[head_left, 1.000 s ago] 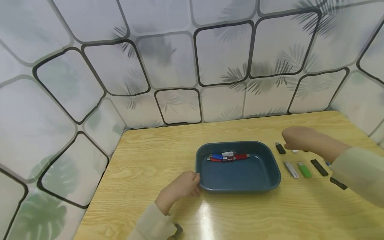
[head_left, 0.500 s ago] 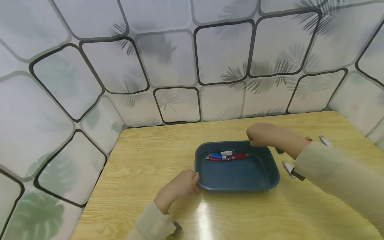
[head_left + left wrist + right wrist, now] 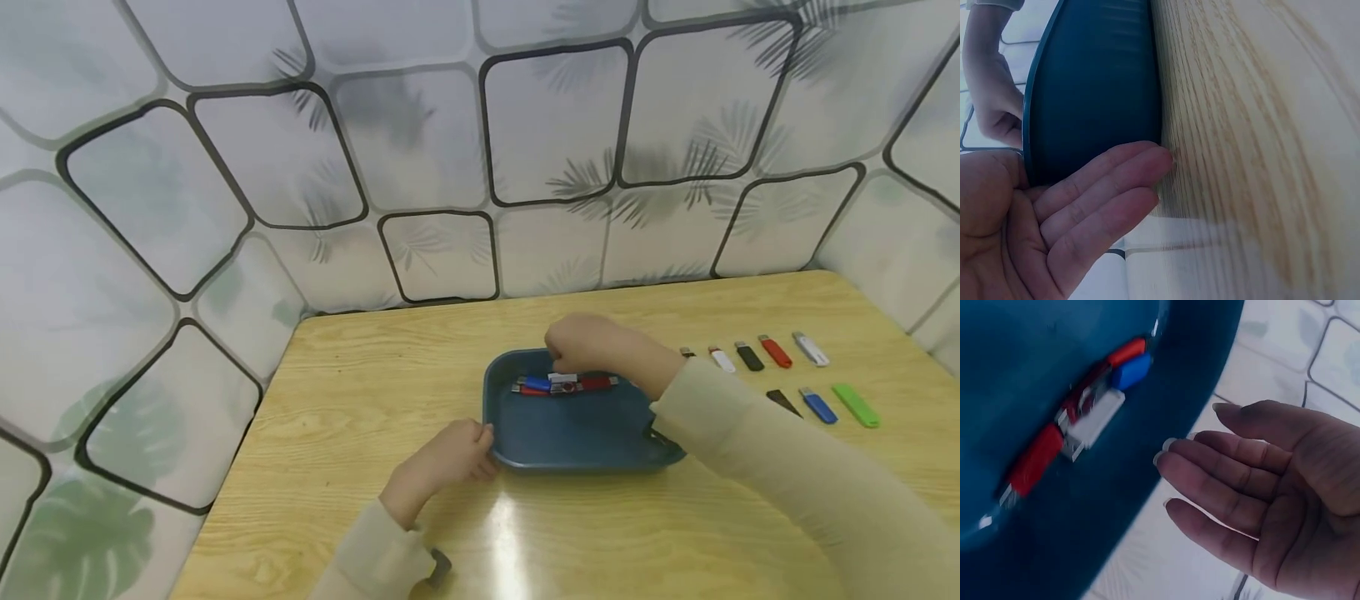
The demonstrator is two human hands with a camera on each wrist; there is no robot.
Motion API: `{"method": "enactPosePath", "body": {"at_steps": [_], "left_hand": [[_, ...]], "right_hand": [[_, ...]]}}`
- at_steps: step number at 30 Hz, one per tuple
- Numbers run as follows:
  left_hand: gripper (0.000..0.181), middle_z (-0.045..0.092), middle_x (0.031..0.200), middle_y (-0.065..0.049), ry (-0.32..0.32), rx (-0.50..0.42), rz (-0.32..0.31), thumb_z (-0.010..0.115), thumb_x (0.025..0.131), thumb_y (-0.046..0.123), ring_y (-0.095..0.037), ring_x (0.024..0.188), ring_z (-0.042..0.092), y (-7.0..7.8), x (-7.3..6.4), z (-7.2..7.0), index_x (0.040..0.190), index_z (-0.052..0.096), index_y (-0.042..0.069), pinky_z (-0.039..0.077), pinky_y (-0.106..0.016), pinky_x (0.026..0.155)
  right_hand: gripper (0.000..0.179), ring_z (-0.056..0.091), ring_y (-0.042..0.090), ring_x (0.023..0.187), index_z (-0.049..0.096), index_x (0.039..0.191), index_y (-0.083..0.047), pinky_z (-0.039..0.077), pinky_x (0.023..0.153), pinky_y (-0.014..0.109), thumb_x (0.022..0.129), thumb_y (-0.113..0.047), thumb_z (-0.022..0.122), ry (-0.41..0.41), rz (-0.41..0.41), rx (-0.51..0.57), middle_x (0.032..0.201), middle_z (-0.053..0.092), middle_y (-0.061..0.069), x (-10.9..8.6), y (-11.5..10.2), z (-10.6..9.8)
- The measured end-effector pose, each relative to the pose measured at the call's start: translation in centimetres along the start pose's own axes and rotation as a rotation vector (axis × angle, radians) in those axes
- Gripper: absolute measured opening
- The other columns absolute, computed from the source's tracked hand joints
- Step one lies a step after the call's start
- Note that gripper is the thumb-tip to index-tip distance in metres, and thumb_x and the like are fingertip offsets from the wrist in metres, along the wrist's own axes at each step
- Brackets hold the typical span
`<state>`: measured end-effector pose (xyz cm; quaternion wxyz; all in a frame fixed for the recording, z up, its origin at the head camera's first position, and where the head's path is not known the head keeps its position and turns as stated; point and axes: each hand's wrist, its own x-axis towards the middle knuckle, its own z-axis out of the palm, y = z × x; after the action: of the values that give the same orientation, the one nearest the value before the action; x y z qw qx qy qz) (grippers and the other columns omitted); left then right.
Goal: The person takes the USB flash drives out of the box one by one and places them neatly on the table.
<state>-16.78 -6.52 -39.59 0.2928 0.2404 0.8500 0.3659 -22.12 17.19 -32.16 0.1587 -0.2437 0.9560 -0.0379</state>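
My left hand (image 3: 450,458) grips the near left rim of a dark blue plastic bin (image 3: 570,433). In the left wrist view its fingers (image 3: 1110,187) lie along the bin's outer wall, and the thumb side is hidden behind the rim. Over the bin's far edge hovers my right hand (image 3: 592,343), its fingers loosely bent and nothing between them in the right wrist view. Just below it, in the bin, several USB flash drives lie in a cluster: a blue one (image 3: 1132,372), a white one (image 3: 1096,419), a red one (image 3: 1036,459) and others beside them.
More flash drives lie in rows on the wooden table (image 3: 375,375) at the right, among them a red one (image 3: 775,351), a blue one (image 3: 819,406) and a green one (image 3: 855,405). The right sleeve (image 3: 750,450) covers part of that area. A patterned wall (image 3: 442,150) stands behind.
My right hand has moved left from above the flash drives on the table to the bin's far side, uncovering the right-hand drives. The left hand stays at the bin's rim.
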Motion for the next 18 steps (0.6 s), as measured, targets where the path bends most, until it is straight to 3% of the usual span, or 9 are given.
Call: {"method": "enactPosePath", "body": {"at_steps": [5,9,14,18], "left_hand": [[0.047,0.071,0.078,-0.015,-0.005,-0.013,0.008,0.028,0.103,0.018,-0.027,0.072,0.071,-0.1,-0.2,-0.1,0.091,0.065,-0.008,0.058,-0.038,0.069],[0.048,0.071,0.079,-0.016,-0.013,-0.019,0.018,0.027,0.103,0.018,-0.028,0.073,0.071,-0.1,-0.2,-0.1,0.091,0.065,-0.009,0.058,-0.038,0.069],[0.048,0.071,0.078,-0.019,-0.017,-0.025,0.047,0.028,0.104,0.017,-0.030,0.072,0.071,0.0,-0.2,-0.1,0.089,0.065,-0.010,0.058,-0.038,0.067],[0.048,0.070,0.077,-0.019,-0.012,-0.038,0.045,0.029,0.104,0.017,-0.030,0.071,0.071,0.0,-0.1,-0.1,0.086,0.065,-0.010,0.058,-0.036,0.066]], "right_hand": [[0.038,0.034,0.010,0.050,0.042,0.054,-0.016,0.029,0.047,0.023,0.086,-0.010,0.062,-0.041,0.046,-0.031,0.052,0.038,-0.006,0.9,-1.4,0.6],[0.025,0.047,0.011,0.052,0.053,0.066,-0.012,0.039,0.048,0.024,0.089,-0.012,0.062,-0.042,0.071,-0.060,0.060,0.050,-0.002,1.7,-2.3,1.3],[0.010,0.048,0.013,0.058,0.061,0.078,-0.009,0.045,0.051,0.027,0.087,-0.013,0.064,-0.039,0.066,-0.107,0.069,0.054,0.000,2.6,-3.4,2.2],[0.008,0.048,0.014,0.060,0.065,0.083,-0.007,0.048,0.054,0.029,0.087,-0.014,0.065,-0.040,0.060,-0.123,0.071,0.056,0.002,3.5,-3.8,3.0]]}}
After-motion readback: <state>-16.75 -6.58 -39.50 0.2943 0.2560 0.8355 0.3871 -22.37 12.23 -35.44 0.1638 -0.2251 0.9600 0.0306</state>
